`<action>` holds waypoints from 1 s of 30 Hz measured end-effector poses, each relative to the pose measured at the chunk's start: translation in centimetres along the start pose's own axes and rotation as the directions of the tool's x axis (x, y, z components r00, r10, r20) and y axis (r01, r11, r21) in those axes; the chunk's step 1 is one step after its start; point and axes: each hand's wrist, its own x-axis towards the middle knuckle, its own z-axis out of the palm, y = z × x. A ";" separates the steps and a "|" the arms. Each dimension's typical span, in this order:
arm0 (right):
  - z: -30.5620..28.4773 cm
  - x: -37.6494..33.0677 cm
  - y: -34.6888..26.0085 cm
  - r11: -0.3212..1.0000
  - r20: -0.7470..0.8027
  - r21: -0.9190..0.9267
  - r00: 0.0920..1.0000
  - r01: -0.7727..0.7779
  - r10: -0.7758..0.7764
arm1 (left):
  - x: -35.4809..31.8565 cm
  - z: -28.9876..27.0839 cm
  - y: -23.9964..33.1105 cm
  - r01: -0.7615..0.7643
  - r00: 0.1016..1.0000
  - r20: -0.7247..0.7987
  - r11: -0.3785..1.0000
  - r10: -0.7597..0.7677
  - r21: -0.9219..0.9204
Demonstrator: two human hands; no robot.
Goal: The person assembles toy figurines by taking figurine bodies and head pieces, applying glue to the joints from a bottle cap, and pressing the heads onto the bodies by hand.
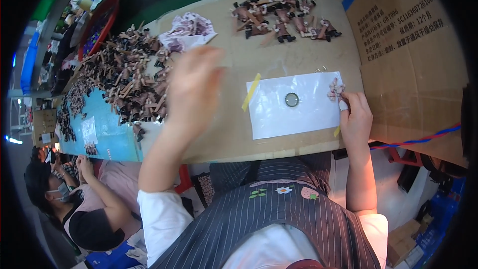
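Note:
My right hand (357, 118) pinches a small pinkish-brown figurine (335, 89) at the right edge of a white sheet (274, 122). Something white is wrapped round one of its fingers. On the middle of the sheet lies a small round cap with a crimped dark rim (292, 100). My left hand (195, 87) is raised over the table, smeared by motion, so its fingers cannot be made out. It is nearest to a crumpled white-and-purple cloth (188, 32) and a big heap of brown and black figurines (132, 77).
Another group of figurines (284, 17) lies at the far side of the cardboard-covered table (229, 142). Yellow tape (251, 92) holds the sheet's left edge. A tall cardboard box (408, 65) stands at the right. A masked person (94, 204) sits at the left, by a blue surface (112, 142).

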 end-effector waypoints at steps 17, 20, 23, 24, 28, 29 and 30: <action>0.0 -2.5 -0.6 0.909 0.027 0.397 0.992 -0.125 0.125 | 9.1 14.3 1.8 0.250 0.960 0.133 0.968 -0.248 0.007; -0.3 -2.8 -0.4 0.960 0.034 0.273 0.998 -0.063 0.055 | 8.5 12.4 2.1 0.371 0.922 0.205 0.902 -0.329 -0.222; -0.6 -2.6 -0.5 0.976 0.056 0.219 0.998 0.007 -0.020 | 6.5 9.4 1.9 0.353 0.933 0.228 0.823 -0.277 -0.444; -0.9 -2.6 -0.7 0.976 0.059 0.216 0.998 0.007 -0.020 | 5.6 7.9 2.2 0.363 0.932 0.253 0.713 -0.261 -0.600; -1.5 -2.7 -1.9 0.915 0.091 0.401 0.996 -0.050 0.015 | 0.1 3.1 4.9 0.512 0.846 0.409 0.305 -0.343 -0.803; -1.7 -2.6 -2.5 0.882 0.098 0.467 0.995 -0.062 0.017 | -1.5 2.4 5.4 0.565 0.801 0.490 0.165 -0.344 -0.808; -1.5 -2.4 -3.0 0.879 0.102 0.473 0.995 -0.055 0.008 | -3.2 2.2 5.9 0.575 0.783 0.526 0.064 -0.333 -0.816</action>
